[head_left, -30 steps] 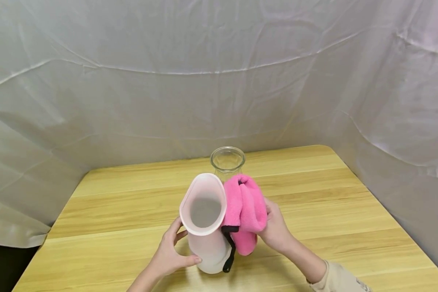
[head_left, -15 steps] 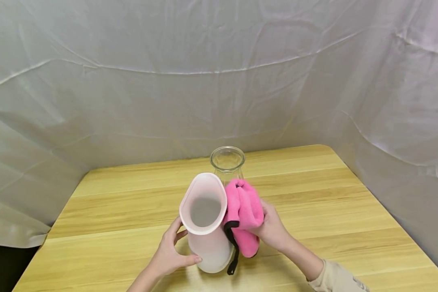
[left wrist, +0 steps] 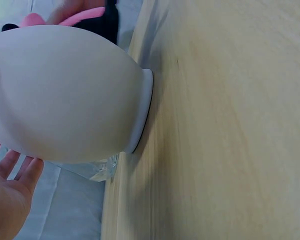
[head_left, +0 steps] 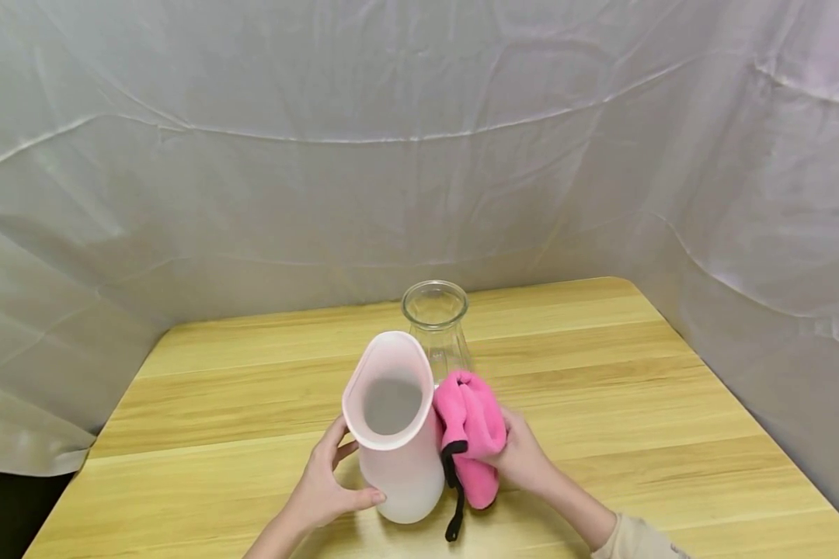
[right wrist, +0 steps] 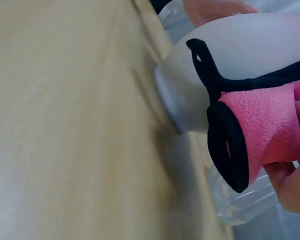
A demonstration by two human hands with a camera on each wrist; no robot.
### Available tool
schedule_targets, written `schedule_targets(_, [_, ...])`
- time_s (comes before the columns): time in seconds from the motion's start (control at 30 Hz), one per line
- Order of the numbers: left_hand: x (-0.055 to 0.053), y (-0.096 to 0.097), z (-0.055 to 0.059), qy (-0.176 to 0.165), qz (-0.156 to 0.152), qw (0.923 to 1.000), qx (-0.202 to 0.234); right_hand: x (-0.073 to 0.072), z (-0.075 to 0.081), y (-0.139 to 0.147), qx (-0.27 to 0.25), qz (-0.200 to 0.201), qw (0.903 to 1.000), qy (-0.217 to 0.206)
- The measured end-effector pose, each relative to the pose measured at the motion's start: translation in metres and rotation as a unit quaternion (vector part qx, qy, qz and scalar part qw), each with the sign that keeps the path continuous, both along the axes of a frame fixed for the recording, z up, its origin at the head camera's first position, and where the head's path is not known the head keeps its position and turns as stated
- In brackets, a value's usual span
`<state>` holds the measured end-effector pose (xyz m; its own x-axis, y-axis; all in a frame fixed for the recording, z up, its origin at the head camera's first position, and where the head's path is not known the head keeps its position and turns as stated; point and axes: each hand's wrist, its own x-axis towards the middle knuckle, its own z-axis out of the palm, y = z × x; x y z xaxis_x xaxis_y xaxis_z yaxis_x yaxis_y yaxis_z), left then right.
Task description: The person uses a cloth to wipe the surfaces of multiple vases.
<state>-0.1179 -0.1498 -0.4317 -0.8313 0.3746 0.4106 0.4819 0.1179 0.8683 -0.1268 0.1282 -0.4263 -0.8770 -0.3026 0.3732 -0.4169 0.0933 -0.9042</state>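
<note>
A pale pink vase (head_left: 409,485) with a wide slanted mouth stands upright on the table. My left hand (head_left: 322,481) holds its left side, thumb in front and fingers farther back. In my right hand (head_left: 524,458) is a bunched pink cloth (head_left: 475,419) with black edging, gripped against the vase's right side. Its black hanging loop (right wrist: 202,57) dangles free in the right wrist view. In the left wrist view the rounded vase body (left wrist: 65,100) fills the space between thumb and fingers.
Right behind the pink vase stands a clear glass vase (head_left: 450,349), its lower part hidden by the cloth. The wooden table (head_left: 252,380) reaches back to a grey fabric curtain (head_left: 322,210), which also hangs along both sides.
My right hand has slid the cloth down along the pink vase's right side, baring more of the glass vase. The left hand and pink vase have stayed put.
</note>
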Motion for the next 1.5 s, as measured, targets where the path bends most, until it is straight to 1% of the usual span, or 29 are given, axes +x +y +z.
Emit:
schedule_targets(0.07, [0.0,0.0,0.0,0.0,0.001,1.0,-0.001,0.0,-0.007,0.0,-0.012,0.013,0.9994,-0.028])
schedule_targets(0.17, [0.0,-0.001,0.0,0.002,0.001,1.0,-0.001,0.0,-0.019,0.001,-0.018,0.02,0.9985,-0.049])
schedule_targets(0.23, [0.0,-0.001,0.0,0.004,-0.001,1.0,0.0,0.0,-0.026,0.001,-0.019,0.019,0.9984,-0.049])
schedule_targets(0.3, [0.0,-0.001,0.0,0.006,-0.002,1.0,0.0,-0.001,-0.03,0.001,-0.012,0.013,0.9991,-0.038])
schedule_targets(0.43, [0.001,-0.001,0.001,0.007,-0.001,1.0,-0.002,-0.002,-0.032,0.001,-0.016,0.016,0.9988,-0.043])
schedule_targets(0.57, [0.002,0.0,0.001,0.013,0.0,0.9999,-0.005,-0.001,-0.031,0.005,-0.028,0.034,0.9964,-0.073])
schedule_targets(0.63, [0.002,0.001,0.002,0.02,0.001,0.9997,-0.01,-0.001,-0.03,0.008,-0.028,0.034,0.9955,-0.084])
schedule_targets(0.73, [0.004,0.001,0.003,0.033,0.006,0.9992,-0.022,0.0,-0.027,0.012,-0.028,0.01,0.9944,-0.102])
schedule_targets(0.87, [0.009,0.002,0.005,0.051,0.025,0.9976,-0.039,0.003,-0.021,0.018,-0.039,-0.041,0.9895,-0.133])
schedule_targets(0.93, [0.011,0.004,0.009,0.066,0.039,0.9964,-0.038,0.004,-0.018,0.021,-0.053,-0.056,0.9846,-0.157])
schedule_targets(1.0, [0.015,0.007,0.014,0.081,0.062,0.9943,-0.032,0.004,-0.014,0.024,-0.065,-0.066,0.98,-0.176])
schedule_targets(1.07, [0.019,0.012,0.02,0.102,0.091,0.9904,-0.02,0.005,-0.012,0.027,-0.078,-0.071,0.9748,-0.196])
schedule_targets(1.1, [0.021,0.016,0.023,0.111,0.109,0.9878,-0.015,0.005,-0.011,0.028,-0.088,-0.067,0.9726,-0.204])
schedule_targets(1.13, [0.023,0.019,0.025,0.118,0.128,0.9847,-0.011,0.005,-0.01,0.03,-0.09,-0.066,0.9729,-0.202])
schedule_targets(1.2, [0.029,0.027,0.03,0.115,0.168,0.979,-0.008,0.004,-0.009,0.032,-0.085,-0.068,0.9765,-0.186])
schedule_targets(1.27, [0.034,0.034,0.033,0.095,0.202,0.9746,-0.012,0.003,-0.009,0.033,-0.077,-0.063,0.9826,-0.157])
schedule_targets(1.3, [0.036,0.037,0.034,0.08,0.216,0.973,-0.017,0.002,-0.009,0.034,-0.064,-0.066,0.9865,-0.136])
schedule_targets(1.4, [0.041,0.044,0.035,0.042,0.249,0.9668,-0.037,0.0,-0.008,0.035,-0.031,-0.083,0.992,-0.09])
schedule_targets(1.5, [0.043,0.048,0.034,0.035,0.272,0.9605,-0.047,0.0,-0.008,0.036,-0.015,-0.087,0.9936,-0.07])
